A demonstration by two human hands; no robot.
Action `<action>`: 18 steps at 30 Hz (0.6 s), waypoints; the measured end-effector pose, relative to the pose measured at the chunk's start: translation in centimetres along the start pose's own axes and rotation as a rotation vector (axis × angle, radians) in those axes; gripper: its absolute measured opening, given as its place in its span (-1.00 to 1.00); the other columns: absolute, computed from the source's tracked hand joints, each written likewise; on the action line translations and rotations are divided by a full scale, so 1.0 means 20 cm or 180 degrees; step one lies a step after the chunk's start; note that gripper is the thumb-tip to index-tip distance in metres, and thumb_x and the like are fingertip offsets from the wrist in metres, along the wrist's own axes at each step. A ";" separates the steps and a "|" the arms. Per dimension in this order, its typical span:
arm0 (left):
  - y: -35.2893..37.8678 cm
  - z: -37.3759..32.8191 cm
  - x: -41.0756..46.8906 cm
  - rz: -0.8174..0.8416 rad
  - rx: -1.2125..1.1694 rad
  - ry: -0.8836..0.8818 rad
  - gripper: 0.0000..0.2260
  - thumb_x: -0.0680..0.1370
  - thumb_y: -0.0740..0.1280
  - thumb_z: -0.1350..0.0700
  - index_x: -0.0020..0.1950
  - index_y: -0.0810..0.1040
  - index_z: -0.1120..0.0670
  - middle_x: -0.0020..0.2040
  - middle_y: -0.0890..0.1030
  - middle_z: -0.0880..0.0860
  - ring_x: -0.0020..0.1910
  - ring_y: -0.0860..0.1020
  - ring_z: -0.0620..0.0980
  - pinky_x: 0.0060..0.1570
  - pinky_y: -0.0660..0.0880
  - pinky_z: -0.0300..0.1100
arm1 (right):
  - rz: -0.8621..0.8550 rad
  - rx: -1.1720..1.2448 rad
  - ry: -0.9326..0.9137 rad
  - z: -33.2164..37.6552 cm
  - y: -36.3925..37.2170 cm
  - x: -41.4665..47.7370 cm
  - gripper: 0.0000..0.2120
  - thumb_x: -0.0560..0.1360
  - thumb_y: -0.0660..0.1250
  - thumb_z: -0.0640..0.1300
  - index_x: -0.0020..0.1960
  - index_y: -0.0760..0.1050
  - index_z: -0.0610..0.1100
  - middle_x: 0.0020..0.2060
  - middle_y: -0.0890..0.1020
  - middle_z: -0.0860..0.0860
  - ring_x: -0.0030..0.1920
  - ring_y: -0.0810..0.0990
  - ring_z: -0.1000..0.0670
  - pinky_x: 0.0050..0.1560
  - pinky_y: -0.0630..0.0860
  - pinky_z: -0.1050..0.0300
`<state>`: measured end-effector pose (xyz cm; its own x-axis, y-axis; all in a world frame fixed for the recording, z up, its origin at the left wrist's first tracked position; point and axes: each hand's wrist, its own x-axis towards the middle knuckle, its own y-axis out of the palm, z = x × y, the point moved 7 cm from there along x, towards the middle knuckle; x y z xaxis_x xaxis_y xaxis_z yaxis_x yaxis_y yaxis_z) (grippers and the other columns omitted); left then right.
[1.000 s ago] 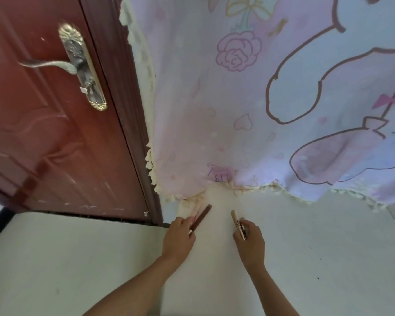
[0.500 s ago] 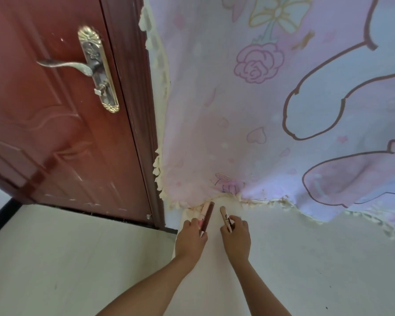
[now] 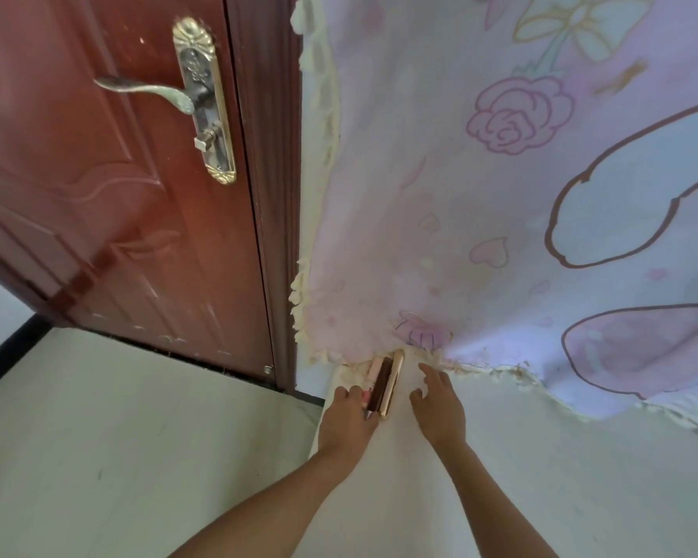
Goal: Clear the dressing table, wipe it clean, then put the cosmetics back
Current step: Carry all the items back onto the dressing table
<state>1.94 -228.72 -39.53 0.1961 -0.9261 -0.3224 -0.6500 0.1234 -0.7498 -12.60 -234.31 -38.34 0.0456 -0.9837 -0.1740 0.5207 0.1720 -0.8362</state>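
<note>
Three slim cosmetic sticks lie side by side on the white dressing table (image 3: 500, 477), just under the curtain hem: a pink stick (image 3: 373, 368), a dark brown stick (image 3: 381, 382) and a rose-gold stick (image 3: 393, 382). My left hand (image 3: 345, 424) still grips the near ends of the pink and brown sticks. My right hand (image 3: 438, 406) hovers just right of the rose-gold stick with fingers spread, holding nothing.
A pink and lilac cartoon curtain (image 3: 500, 195) with a cream fringe hangs over the table's back edge. A red-brown door (image 3: 117, 195) with a metal handle (image 3: 150, 90) stands at the left above the pale floor (image 3: 117, 436). The table's left edge runs by my left wrist.
My right hand brought the rose-gold stick leftward, laid it beside the brown stick and let go. My left hand lowered its two sticks towards the curtain hem.
</note>
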 end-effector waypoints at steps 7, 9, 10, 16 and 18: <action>-0.02 0.00 0.00 -0.0248 0.0529 0.0146 -0.70 0.59 0.10 -0.01 0.23 0.40 0.12 0.18 0.43 0.07 0.15 0.45 0.02 0.00 0.42 -0.16 | 0.0413 -0.1157 -0.1001 0.08 0.09 -0.03 -0.32 0.42 0.20 -0.24 0.49 0.07 -0.02 0.28 0.46 -0.01 0.35 0.33 -0.06 0.29 0.23 0.05; -0.03 -0.02 0.00 -0.0311 0.0839 0.0325 -0.69 0.60 0.06 0.00 0.24 0.40 0.12 0.19 0.42 0.08 0.19 0.38 0.03 0.02 0.40 -0.16 | 0.0215 -0.1067 -0.1024 0.07 0.08 -0.05 -0.37 0.35 0.29 -0.26 0.41 0.27 -0.07 0.18 0.55 -0.06 0.25 0.46 -0.15 0.21 0.35 -0.05; -0.03 -0.02 0.00 -0.0332 0.0987 0.0426 -0.69 0.60 0.04 0.00 0.24 0.40 0.12 0.20 0.41 0.08 0.20 0.35 0.04 0.05 0.38 -0.15 | 0.0097 -0.1011 -0.1047 0.07 0.07 -0.06 -0.41 0.32 0.33 -0.27 0.35 0.35 -0.08 0.15 0.56 -0.08 0.21 0.49 -0.17 0.15 0.39 -0.06; -0.03 0.00 0.03 -0.0214 0.1187 0.0745 -0.71 0.60 0.04 -0.01 0.24 0.34 0.08 0.25 0.38 0.01 0.22 0.32 0.04 0.12 0.28 -0.11 | -0.0033 -0.0915 -0.1019 0.05 0.02 -0.12 -0.51 0.35 0.37 -0.20 0.27 0.44 -0.12 0.20 0.53 -0.05 0.26 0.44 -0.15 0.17 0.39 -0.04; -0.04 0.00 0.03 -0.0265 0.1161 0.0843 -0.72 0.60 0.03 -0.02 0.23 0.34 0.07 0.25 0.40 0.01 0.21 0.33 0.04 0.12 0.27 -0.12 | -0.0204 -0.1003 -0.1101 0.04 -0.01 -0.13 -0.50 0.22 0.46 -0.20 0.15 0.53 -0.13 0.06 0.61 -0.08 0.09 0.58 -0.17 -0.03 0.52 -0.06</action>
<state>2.59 -229.48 -39.01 0.0114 -0.9915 -0.1293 -0.3298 0.1184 -0.9366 -12.07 -231.81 -37.34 0.3311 -0.9433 0.0218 0.2501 0.0655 -0.9660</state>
